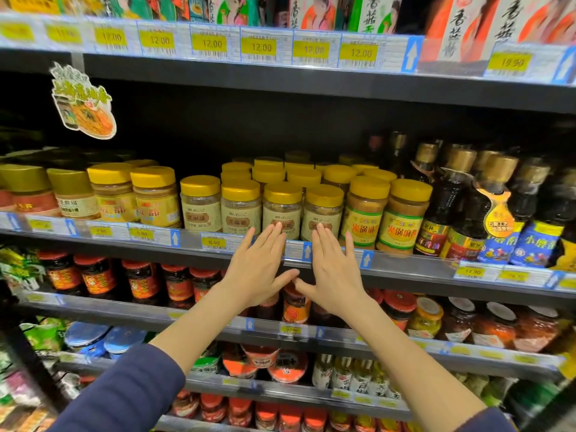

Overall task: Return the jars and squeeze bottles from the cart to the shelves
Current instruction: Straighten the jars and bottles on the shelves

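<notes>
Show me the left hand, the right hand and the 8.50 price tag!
left hand (257, 269): head view, back of the hand.
right hand (335, 272): head view, back of the hand.
8.50 price tag (213, 242): head view, yellow middle.

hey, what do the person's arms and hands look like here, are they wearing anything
Both hands, left hand and right hand, are bare: no gloves, rings or watch visible. Each arm wears a dark navy sleeve, pushed up so the forearms show.
</notes>
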A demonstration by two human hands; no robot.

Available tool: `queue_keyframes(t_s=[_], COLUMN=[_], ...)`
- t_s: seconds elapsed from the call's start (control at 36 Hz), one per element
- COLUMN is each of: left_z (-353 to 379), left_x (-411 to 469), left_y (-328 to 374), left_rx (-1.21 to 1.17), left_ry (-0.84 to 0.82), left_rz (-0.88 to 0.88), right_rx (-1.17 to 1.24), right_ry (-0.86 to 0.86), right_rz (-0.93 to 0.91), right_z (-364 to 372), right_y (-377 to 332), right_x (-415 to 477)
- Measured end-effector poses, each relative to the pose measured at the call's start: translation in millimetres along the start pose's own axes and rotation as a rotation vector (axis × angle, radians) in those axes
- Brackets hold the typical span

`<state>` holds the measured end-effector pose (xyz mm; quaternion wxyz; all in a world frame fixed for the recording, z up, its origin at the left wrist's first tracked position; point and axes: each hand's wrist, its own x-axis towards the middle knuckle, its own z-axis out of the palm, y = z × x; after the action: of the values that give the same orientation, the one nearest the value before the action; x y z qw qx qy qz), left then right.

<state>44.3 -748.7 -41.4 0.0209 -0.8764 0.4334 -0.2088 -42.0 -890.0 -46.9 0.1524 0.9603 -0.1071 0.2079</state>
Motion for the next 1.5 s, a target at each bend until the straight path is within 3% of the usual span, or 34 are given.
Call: queue_keyframes(t_s=[0.25,0.47,0.92,1.08,1.5], left_z=[0,-4,6,9,17], left_x=[4,-3,-59,-63,-58], left_y=[1,-5,-87,-121,-168], left_rx=[-0.004,0.005,0.145,0.132,0.039], left_ry=[-0.011,0.072,0.073,0.053,0.042], left_rz=[-0.011,-0.015,-0.275,-0.242,0.042], right_rx=[-0.021,0.075,0.139,0.146,0.070], right_ry=[0.003,0.167,0.202,0.182,0.161], right_rz=[0.013,-0.033,-0.237,-0.161,0.064], right_z=[1,4,9,9,6], right_y=[-1,-17,-100,-125,-149], right_x=[0,-1,39,49,54])
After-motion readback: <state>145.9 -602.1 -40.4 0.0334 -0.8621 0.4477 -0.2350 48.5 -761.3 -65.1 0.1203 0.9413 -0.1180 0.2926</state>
